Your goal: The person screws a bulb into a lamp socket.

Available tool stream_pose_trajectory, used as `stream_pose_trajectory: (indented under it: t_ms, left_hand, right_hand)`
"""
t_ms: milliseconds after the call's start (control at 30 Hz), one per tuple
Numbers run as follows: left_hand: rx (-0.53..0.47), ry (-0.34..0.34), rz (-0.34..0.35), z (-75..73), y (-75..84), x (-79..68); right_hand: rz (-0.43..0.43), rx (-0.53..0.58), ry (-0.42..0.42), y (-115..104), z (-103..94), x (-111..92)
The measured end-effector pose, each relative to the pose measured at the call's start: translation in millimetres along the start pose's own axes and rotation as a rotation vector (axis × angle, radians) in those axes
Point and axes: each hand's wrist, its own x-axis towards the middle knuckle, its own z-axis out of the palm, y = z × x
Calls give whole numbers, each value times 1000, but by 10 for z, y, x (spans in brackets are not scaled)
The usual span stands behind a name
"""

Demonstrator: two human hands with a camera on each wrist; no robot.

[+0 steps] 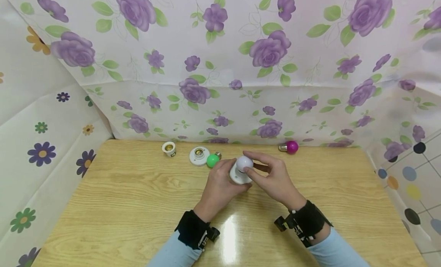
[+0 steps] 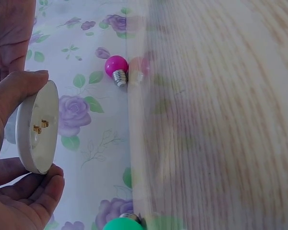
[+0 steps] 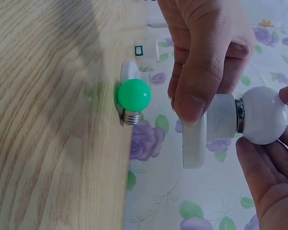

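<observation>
My left hand (image 1: 220, 183) grips a white round lamp holder (image 3: 194, 143) by the edge of its flat base, thumb on one side and fingers on the other. Two brass terminals show on the base's underside in the left wrist view. A white light bulb (image 3: 264, 115) sits in the holder's socket, with a thin band of its metal screw collar visible at the rim. Thumb and fingertips of my right hand (image 1: 275, 179) pinch the bulb's globe. Both hands hold the pair raised above the wooden table (image 1: 138, 205).
Along the table's back edge lie a small white socket (image 1: 169, 149), another round lamp holder (image 1: 199, 156), a green bulb (image 1: 212, 160) beside it, and a magenta bulb (image 1: 292, 147) to the right. A flowered cloth (image 1: 234, 106) hangs behind.
</observation>
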Motion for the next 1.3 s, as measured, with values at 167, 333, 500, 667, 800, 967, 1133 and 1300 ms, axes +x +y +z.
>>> stream_pose_trajectory:
  t_ms: [167, 333, 500, 667, 800, 967, 1133, 1300]
  left_hand:
    - [4, 1, -5, -1, 6, -2]
    - [8, -1, -15, 0, 10, -5]
    - [10, -3, -18, -3, 14, -9]
    - [6, -4, -11, -3, 8, -9]
    - [-2, -3, -7, -3, 6, -5]
    - [-6, -4, -4, -5, 10, -1]
    - [-3, -8, -4, -10, 13, 1]
    - [-1, -1, 10, -4, 13, 5]
  right_hand:
    - [0, -1, 19, -2, 3, 0]
    - [5, 3, 37, -3, 6, -3]
    - [12, 7, 65, 2, 15, -7]
    - [18, 20, 99, 85, 29, -22]
    - [10, -8, 106, 250, 23, -38]
    - [-26, -32, 98, 366, 3, -29]
    - [-10, -10, 80, 279, -7, -13]
    - [15, -16, 38, 71, -14, 5]
